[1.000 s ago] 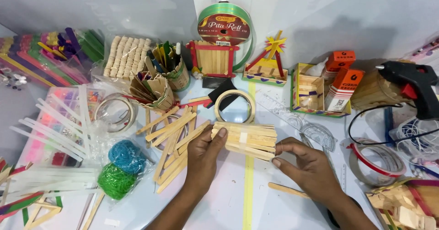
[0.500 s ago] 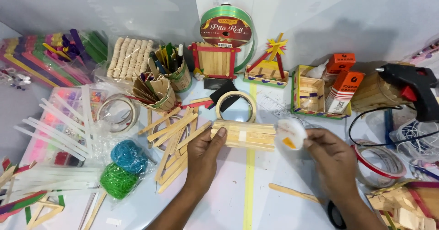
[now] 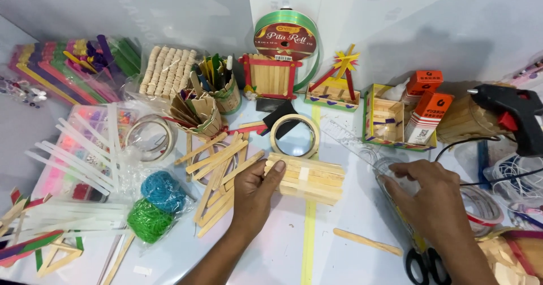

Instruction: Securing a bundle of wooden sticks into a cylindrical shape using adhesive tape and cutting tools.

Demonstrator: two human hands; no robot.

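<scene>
The left hand [image 3: 255,197] is pressing its fingers on the taped panel of wooden sticks [image 3: 305,177] lying on the tabletop [image 3: 271,251] below the tape roll [image 3: 294,136], while the right hand [image 3: 432,197], fingers loose and grasping nothing, is hovering over a clear ruler [image 3: 362,149] nearby.

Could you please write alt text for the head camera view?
A person's left hand rests on a taped raft of wooden craft sticks on a cluttered craft table, while the right hand reaches toward clear tape beside a glue gun.
</scene>
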